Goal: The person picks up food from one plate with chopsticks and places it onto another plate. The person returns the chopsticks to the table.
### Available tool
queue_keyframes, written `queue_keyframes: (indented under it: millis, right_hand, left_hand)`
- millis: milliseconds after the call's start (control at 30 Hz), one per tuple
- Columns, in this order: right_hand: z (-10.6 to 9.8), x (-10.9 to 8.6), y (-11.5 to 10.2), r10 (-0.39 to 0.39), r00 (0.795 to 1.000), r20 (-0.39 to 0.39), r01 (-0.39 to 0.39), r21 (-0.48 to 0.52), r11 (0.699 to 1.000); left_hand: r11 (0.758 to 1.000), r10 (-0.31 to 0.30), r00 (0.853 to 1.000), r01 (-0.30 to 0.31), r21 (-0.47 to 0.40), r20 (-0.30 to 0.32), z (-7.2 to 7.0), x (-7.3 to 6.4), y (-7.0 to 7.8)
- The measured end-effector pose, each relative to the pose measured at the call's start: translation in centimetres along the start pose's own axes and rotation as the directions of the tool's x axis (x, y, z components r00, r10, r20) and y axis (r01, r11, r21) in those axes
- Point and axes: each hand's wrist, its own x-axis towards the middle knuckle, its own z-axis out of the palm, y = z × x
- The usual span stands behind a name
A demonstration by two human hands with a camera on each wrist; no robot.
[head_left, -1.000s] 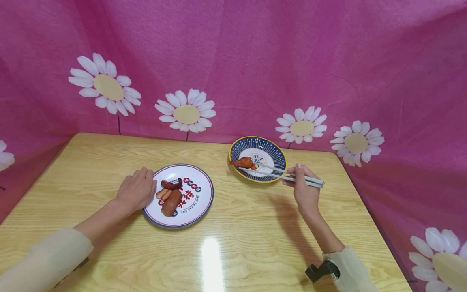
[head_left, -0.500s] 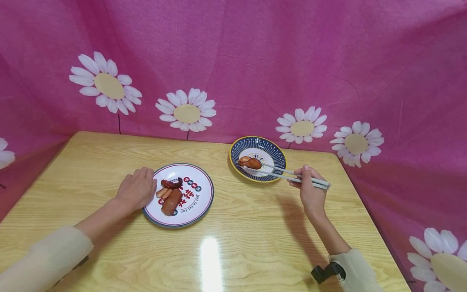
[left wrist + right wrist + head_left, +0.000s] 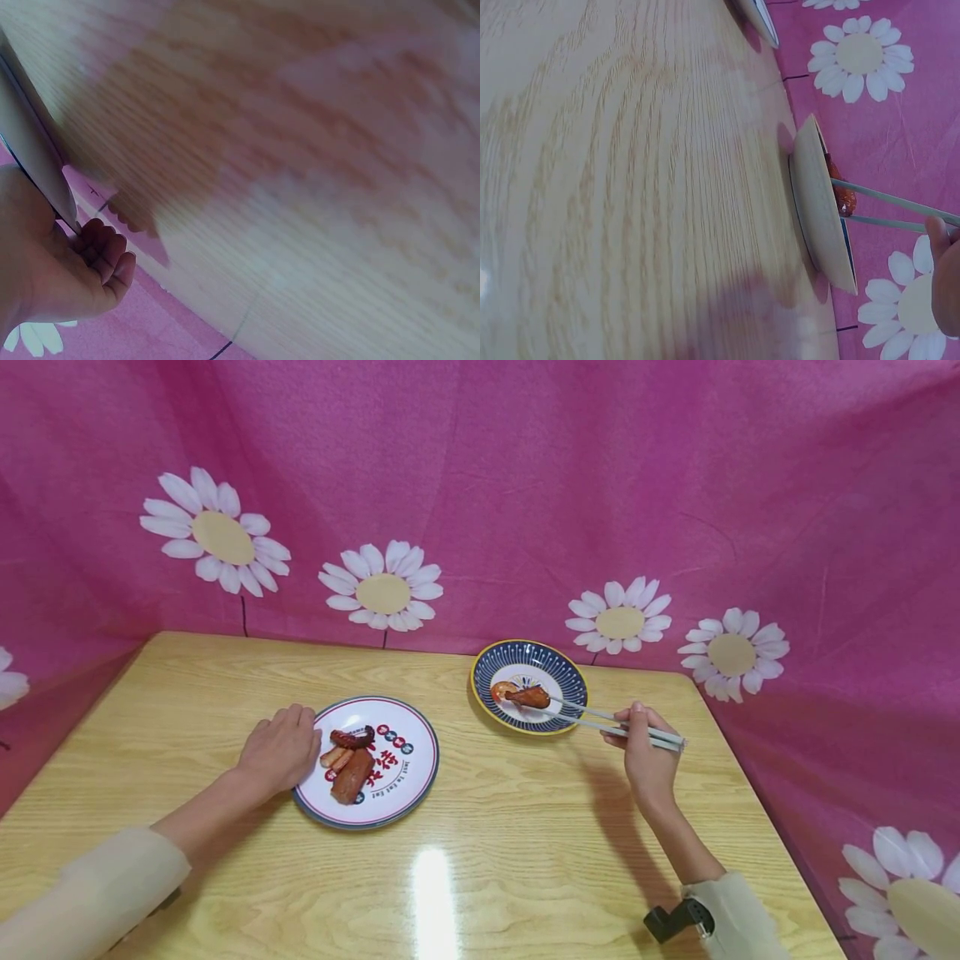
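Note:
My right hand [image 3: 651,764] holds a pair of chopsticks [image 3: 615,724], their tips reaching over the blue-patterned dish [image 3: 487,714]. Between the tips is a small brown chicken drumstick [image 3: 534,697], in or just above the dish; whether it touches the bottom cannot be told. Beside it lies an orange-and-white shrimp piece [image 3: 501,692]. My left hand [image 3: 281,750] grips the left rim of the white plate [image 3: 408,760], fingers curled at its edge in the left wrist view. On that plate sit a dark red curved piece [image 3: 352,738], pale brown strips [image 3: 337,758] and a brown chicken-wing-like piece [image 3: 352,777].
Both dishes stand on a light wooden table [image 3: 487,877], the blue one close to its back edge. A pink cloth [image 3: 510,485] with printed daisies hangs behind and along the sides. A black wrist camera [image 3: 678,920] sits at the right sleeve.
My right hand has moved right with the chopsticks, carrying the drumstick from the dish's left rim towards its middle. The shrimp piece now shows beside it. My left hand stays put.

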Motion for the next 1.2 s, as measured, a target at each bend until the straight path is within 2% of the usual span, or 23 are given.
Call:
queue_keyframes:
  millis: [667, 867, 1200]
  right_hand:
    - [-0.8, 0.5, 0.4, -0.034, 0.999, -0.032, 0.033, -0.028, 0.999]
    - [-1.1, 0.7, 0.5, -0.021, 0.998, -0.051, 0.019, -0.039, 0.999]
    - [-1.3, 0.8, 0.5, -0.002, 0.998, -0.061, -0.001, -0.049, 0.999]
  left_hand:
    - [1.000, 0.009, 1.000, -0.009, 0.001, -0.016, -0.1, -0.1, 0.1]
    - [1.000, 0.018, 0.999, -0.018, 0.001, -0.027, 0.0, -0.1, 0.0]
    - [1.000, 0.000, 1.000, 0.000, 0.000, -0.006, -0.1, 0.0, 0.1]
